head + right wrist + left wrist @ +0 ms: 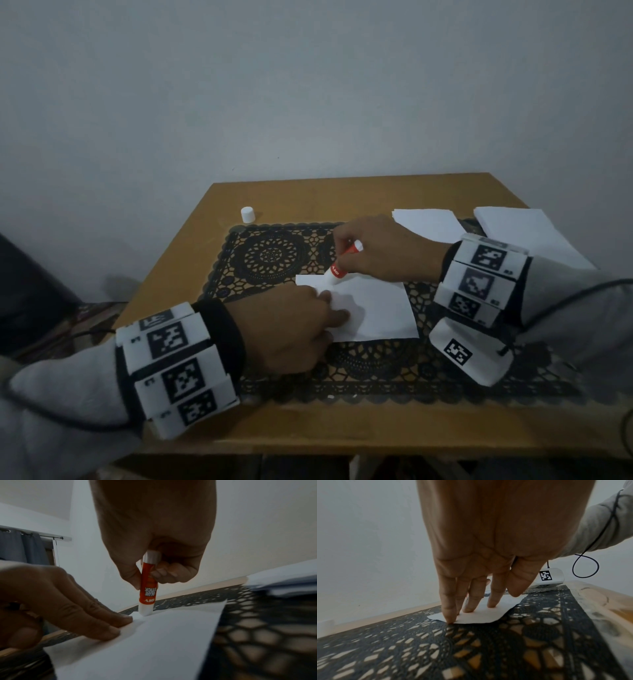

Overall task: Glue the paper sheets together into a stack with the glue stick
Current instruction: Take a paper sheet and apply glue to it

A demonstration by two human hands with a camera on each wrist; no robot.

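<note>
A white paper sheet [373,308] lies on the black lace mat [274,253] in the middle of the table. My left hand [308,318] presses straight fingers [469,601] flat on the sheet's [481,614] left part. My right hand [373,250] grips a red and white glue stick [340,265], tilted, its white tip touching the sheet near the far left corner. In the right wrist view the glue stick [148,585] stands tip down on the sheet [154,642], pinched between thumb and curled fingers, beside the left hand's fingers [96,616].
The glue stick's white cap [247,214] stands on the wooden table [191,260] at the far left. Two more piles of white sheets [426,222] [527,236] lie at the far right. A wall rises behind the table.
</note>
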